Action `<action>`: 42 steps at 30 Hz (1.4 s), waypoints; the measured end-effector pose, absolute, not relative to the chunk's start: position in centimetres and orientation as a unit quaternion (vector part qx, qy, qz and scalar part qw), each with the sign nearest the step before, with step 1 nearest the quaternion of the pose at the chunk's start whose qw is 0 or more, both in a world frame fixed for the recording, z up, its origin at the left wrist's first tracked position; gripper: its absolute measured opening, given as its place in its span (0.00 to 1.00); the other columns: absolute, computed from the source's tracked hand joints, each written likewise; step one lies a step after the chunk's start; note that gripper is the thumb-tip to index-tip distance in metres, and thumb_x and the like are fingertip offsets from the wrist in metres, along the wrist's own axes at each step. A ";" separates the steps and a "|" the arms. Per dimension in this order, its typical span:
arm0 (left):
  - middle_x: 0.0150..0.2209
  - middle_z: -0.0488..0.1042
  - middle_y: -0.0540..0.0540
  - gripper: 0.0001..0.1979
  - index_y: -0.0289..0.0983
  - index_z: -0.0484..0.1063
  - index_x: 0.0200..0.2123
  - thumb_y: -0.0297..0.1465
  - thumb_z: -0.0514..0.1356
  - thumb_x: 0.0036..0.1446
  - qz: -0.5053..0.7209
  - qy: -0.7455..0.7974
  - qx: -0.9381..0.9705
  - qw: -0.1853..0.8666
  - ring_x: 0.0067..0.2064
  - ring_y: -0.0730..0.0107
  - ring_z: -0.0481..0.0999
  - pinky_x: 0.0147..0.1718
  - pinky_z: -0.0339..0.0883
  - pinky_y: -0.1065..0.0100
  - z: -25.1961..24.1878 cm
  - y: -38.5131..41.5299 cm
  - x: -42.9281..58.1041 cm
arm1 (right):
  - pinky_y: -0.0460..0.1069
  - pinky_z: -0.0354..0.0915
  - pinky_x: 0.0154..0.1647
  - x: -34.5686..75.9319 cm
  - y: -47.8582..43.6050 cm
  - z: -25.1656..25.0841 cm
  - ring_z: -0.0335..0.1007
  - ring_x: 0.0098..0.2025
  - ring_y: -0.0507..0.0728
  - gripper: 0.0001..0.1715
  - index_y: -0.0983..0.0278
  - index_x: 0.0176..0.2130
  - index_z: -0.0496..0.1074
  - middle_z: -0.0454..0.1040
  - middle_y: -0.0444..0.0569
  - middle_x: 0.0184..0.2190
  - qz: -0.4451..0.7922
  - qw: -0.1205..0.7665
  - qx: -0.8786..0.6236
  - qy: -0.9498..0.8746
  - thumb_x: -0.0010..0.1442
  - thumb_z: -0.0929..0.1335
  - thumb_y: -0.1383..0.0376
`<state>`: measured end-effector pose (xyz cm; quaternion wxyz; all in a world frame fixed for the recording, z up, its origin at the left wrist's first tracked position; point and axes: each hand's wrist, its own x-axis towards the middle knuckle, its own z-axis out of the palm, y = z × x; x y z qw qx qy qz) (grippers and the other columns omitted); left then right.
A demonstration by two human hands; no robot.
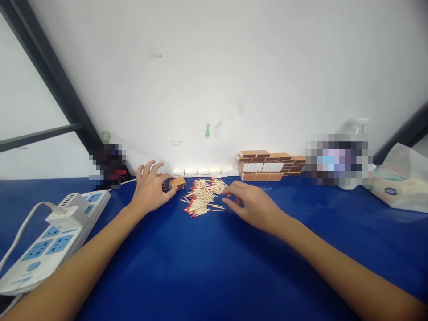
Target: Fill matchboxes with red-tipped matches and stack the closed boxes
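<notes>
My left hand [150, 187] is over the left end of the matchboxes with its fingers spread and nothing held. Its thumb tip is close to an orange-brown matchbox [177, 182]; I cannot tell if they touch. Part of another box is hidden behind that hand. A loose pile of red-tipped matches [202, 196] lies on the blue table between my hands. At the pile's right edge is my right hand [256, 205], thumb and forefinger apart, with no match visible between them. Behind the pile, small white matchbox trays [197, 171] line the wall.
Stacked matchboxes [262, 166] stand against the wall on the right. A white power strip [76, 227] with a plugged-in charger [67, 216] lies at left. A blurred-out device [337, 160] and a tissue packet [401, 183] are at far right. The table [200, 267] is blue.
</notes>
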<state>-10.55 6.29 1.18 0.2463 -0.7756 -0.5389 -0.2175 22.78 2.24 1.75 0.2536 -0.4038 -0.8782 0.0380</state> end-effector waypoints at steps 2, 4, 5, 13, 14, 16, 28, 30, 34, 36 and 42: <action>0.64 0.68 0.31 0.24 0.37 0.81 0.48 0.49 0.63 0.59 -0.222 -0.529 -0.777 0.260 0.69 0.31 0.58 0.65 0.46 0.31 1.3 6.2 -10.3 | 0.50 0.63 0.36 22.9 2.4 1.8 0.70 0.34 0.54 0.09 0.62 0.46 0.75 0.76 0.52 0.41 0.038 0.250 -0.406 -0.878 0.70 0.65 0.63; 0.64 0.67 0.31 0.24 0.36 0.79 0.51 0.47 0.64 0.59 -0.240 -0.508 -0.782 0.270 0.69 0.32 0.58 0.66 0.44 0.32 1.6 5.9 -9.9 | 0.50 0.63 0.36 23.1 2.6 1.8 0.70 0.33 0.54 0.10 0.62 0.44 0.75 0.76 0.52 0.41 0.038 0.246 -0.414 -0.876 0.70 0.65 0.63; 0.64 0.67 0.33 0.22 0.37 0.78 0.51 0.45 0.64 0.59 -0.253 -0.491 -0.788 0.271 0.69 0.34 0.58 0.67 0.45 0.33 1.8 5.7 -9.5 | 0.50 0.62 0.36 23.2 2.7 1.8 0.70 0.33 0.54 0.10 0.62 0.44 0.76 0.77 0.51 0.40 0.037 0.244 -0.421 -0.873 0.69 0.65 0.62; 0.34 0.79 0.45 0.08 0.37 0.77 0.43 0.32 0.58 0.68 -0.299 -0.310 -0.889 0.154 0.36 0.64 0.76 0.36 0.70 0.63 2.3 2.0 -5.1 | 0.49 0.62 0.36 24.8 6.7 2.3 0.74 0.36 0.56 0.09 0.63 0.42 0.77 0.79 0.48 0.34 -0.005 0.203 -0.527 -0.825 0.68 0.67 0.63; 0.30 0.77 0.47 0.09 0.37 0.77 0.38 0.32 0.57 0.69 -0.289 -0.294 -0.898 0.154 0.33 0.66 0.75 0.32 0.68 0.65 2.1 1.6 -4.7 | 0.49 0.63 0.38 24.5 7.5 2.4 0.75 0.38 0.57 0.11 0.63 0.46 0.76 0.80 0.49 0.36 -0.026 0.172 -0.541 -0.823 0.69 0.66 0.62; 0.26 0.75 0.49 0.13 0.37 0.76 0.33 0.33 0.57 0.69 -0.279 -0.279 -0.905 0.159 0.28 0.69 0.73 0.26 0.63 0.66 1.7 1.1 -4.2 | 0.50 0.64 0.40 23.7 9.2 2.4 0.77 0.41 0.60 0.18 0.63 0.55 0.73 0.81 0.55 0.43 -0.074 0.103 -0.566 -0.814 0.72 0.63 0.60; 0.25 0.75 0.49 0.16 0.37 0.75 0.31 0.35 0.56 0.70 -0.273 -0.309 -0.895 0.172 0.27 0.69 0.75 0.26 0.59 0.65 1.3 1.3 -4.4 | 0.53 0.62 0.41 22.5 10.7 3.9 0.77 0.44 0.65 0.19 0.69 0.51 0.73 0.80 0.63 0.43 -0.147 0.021 -0.574 -0.805 0.74 0.58 0.63; 0.26 0.75 0.49 0.13 0.37 0.77 0.36 0.36 0.56 0.70 -0.274 -0.324 -0.889 0.172 0.28 0.68 0.75 0.26 0.60 0.65 1.1 1.2 -4.4 | 0.52 0.60 0.38 22.7 8.6 4.5 0.77 0.42 0.64 0.19 0.67 0.50 0.73 0.80 0.60 0.42 -0.148 0.040 -0.559 -0.815 0.74 0.58 0.62; 0.29 0.78 0.48 0.21 0.36 0.77 0.48 0.48 0.59 0.67 -0.275 -0.350 -0.883 0.148 0.29 0.64 0.77 0.26 0.62 0.65 1.1 0.7 -4.3 | 0.48 0.54 0.32 21.9 2.7 4.6 0.71 0.31 0.54 0.11 0.63 0.42 0.76 0.79 0.49 0.32 0.011 0.096 -0.440 -0.893 0.70 0.65 0.62; 0.31 0.80 0.47 0.28 0.37 0.76 0.50 0.55 0.61 0.62 -0.256 -0.347 -0.895 0.110 0.31 0.62 0.79 0.28 0.64 0.64 1.4 0.3 -4.1 | 0.47 0.53 0.31 21.2 0.3 4.2 0.68 0.29 0.52 0.06 0.62 0.39 0.76 0.79 0.46 0.32 0.087 0.094 -0.381 -0.916 0.67 0.67 0.66; 0.30 0.78 0.49 0.21 0.38 0.76 0.38 0.52 0.62 0.61 -0.152 -0.347 -0.925 0.015 0.30 0.64 0.77 0.27 0.61 0.64 2.0 -0.3 -3.3 | 0.46 0.54 0.30 20.9 0.2 2.7 0.63 0.26 0.50 0.06 0.61 0.40 0.77 0.72 0.41 0.25 0.207 0.154 -0.360 -0.897 0.67 0.68 0.63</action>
